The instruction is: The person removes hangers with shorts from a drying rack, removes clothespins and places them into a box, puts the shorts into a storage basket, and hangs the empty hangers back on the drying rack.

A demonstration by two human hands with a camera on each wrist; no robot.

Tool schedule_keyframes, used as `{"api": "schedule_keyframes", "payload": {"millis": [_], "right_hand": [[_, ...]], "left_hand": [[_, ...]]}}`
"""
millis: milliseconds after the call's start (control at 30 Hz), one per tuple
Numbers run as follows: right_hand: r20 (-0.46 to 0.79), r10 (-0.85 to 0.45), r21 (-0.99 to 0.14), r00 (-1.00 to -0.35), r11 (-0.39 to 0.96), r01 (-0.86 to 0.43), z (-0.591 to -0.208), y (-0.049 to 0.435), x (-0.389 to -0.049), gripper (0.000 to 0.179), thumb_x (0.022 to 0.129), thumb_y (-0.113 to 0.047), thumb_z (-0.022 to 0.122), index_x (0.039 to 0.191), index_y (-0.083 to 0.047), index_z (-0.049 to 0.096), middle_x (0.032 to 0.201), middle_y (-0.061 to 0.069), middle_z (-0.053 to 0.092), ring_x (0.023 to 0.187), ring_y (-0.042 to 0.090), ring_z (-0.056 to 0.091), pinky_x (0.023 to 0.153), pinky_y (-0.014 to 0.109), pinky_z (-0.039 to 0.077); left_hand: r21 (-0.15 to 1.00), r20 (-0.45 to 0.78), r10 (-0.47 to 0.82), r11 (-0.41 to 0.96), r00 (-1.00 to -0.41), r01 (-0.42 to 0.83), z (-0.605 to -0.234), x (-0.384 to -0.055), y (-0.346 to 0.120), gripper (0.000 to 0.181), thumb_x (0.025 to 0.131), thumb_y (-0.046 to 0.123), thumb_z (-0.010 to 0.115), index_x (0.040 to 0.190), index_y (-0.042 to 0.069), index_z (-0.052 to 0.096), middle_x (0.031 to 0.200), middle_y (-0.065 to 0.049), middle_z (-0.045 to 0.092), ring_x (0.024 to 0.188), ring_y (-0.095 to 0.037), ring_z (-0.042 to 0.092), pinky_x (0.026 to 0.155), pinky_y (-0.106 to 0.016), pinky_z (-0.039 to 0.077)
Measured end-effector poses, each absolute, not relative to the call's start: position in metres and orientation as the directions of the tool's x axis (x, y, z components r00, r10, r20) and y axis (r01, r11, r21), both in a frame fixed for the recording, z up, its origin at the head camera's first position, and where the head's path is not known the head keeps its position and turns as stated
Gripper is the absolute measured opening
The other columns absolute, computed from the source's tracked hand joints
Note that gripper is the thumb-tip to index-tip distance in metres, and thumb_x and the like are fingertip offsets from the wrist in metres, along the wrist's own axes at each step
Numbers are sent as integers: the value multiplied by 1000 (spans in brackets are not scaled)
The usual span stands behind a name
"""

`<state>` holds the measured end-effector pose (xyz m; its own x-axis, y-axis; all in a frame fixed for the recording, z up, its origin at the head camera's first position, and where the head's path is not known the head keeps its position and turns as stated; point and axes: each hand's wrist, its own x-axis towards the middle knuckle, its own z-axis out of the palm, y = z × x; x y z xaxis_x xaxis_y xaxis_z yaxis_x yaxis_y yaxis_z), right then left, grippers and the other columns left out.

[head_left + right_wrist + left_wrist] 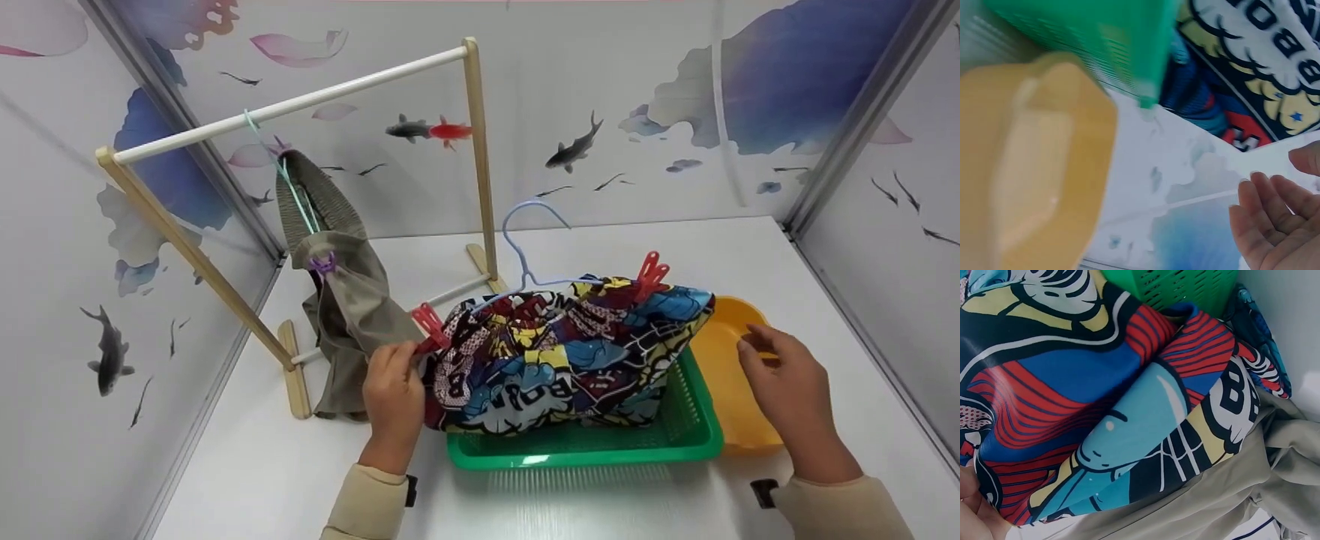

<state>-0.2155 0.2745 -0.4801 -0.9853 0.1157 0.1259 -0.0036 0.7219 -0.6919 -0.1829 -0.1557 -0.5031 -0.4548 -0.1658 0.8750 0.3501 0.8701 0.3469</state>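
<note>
Tabletop (262,465); two red clips (651,277); left hand (394,390) pinches one cloth (555,360); right hand (796,394) relaxed, empty

Hands (395,386) (793,386), two; sleeves (369,504) (844,510), two; hangers (527,276) (283,169), two; red clothes pegs (429,324) (650,277), two; purple clothes pegs (322,263) (280,143), two; drying rack (337,90), one; green basket (585,457), one; yellow basin (739,409), one; garments (562,360) (360,300), two, of which one is patterned and one is khaki

White tabletop (232,465) beneath a wood-framed rack (300,101), green basket (585,457) and yellow basin (731,375).
</note>
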Motion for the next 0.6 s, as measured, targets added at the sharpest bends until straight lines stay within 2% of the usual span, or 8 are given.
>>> {"api": "schedule_keyframes", "payload": {"millis": [100, 200, 300, 333, 467, 600], "right_hand": [[160, 123, -696, -980, 718, -24, -471, 273, -216, 50, 103, -30, 45, 138, 5, 45, 124, 25, 54, 115, 41, 52, 94, 46, 48], [237, 116, -696, -965, 713, -85, -465, 268, -215, 47, 102, -28, 49, 135, 4, 49, 121, 23, 57, 110, 36, 55, 93, 25, 50], [341, 95, -684, -935, 707, -177, -460, 262, -215, 41, 100, -22, 54, 131, 4, 54, 116, 20, 60, 105, 23, 55, 88, 3, 39], [375, 83, -676, -923, 706, -211, -458, 260, -215, 39, 99, -19, 55, 130, 4, 55, 114, 20, 61, 104, 20, 54, 86, 0, 35], [447, 8, -647, -894, 693, -317, -450, 254, -215, 36, 97, -14, 59, 127, 5, 56, 114, 20, 61, 104, 24, 52, 87, -3, 27], [433, -90, -633, -897, 678, -374, -442, 251, -217, 39, 94, -13, 62, 129, 3, 55, 118, 20, 59, 108, 33, 51, 90, -2, 25]], "left_hand": [[341, 877, -157, 870, -454, 356, -505, -184, -155, 22, 67, -22, 66, 81, -6, 68, 78, -13, 58, 71, -25, 56, 62, -34, 51], [329, 881, -144, 871, -451, 366, -509, -185, -154, 23, 67, -23, 66, 82, -5, 68, 77, -12, 57, 70, -25, 56, 61, -34, 50], [323, 883, -135, 870, -451, 372, -512, -184, -152, 25, 66, -23, 67, 82, -4, 68, 77, -11, 57, 70, -25, 55, 61, -34, 49], [322, 882, -133, 870, -451, 373, -513, -184, -151, 25, 66, -23, 68, 82, -3, 68, 77, -10, 57, 70, -25, 56, 61, -35, 49], [324, 881, -131, 868, -455, 376, -515, -183, -150, 24, 66, -21, 68, 81, -3, 68, 78, -11, 59, 72, -26, 57, 62, -36, 50], [316, 884, -121, 867, -452, 386, -516, -183, -150, 24, 65, -21, 66, 82, -4, 68, 78, -11, 59, 72, -26, 58, 62, -35, 51]]}}
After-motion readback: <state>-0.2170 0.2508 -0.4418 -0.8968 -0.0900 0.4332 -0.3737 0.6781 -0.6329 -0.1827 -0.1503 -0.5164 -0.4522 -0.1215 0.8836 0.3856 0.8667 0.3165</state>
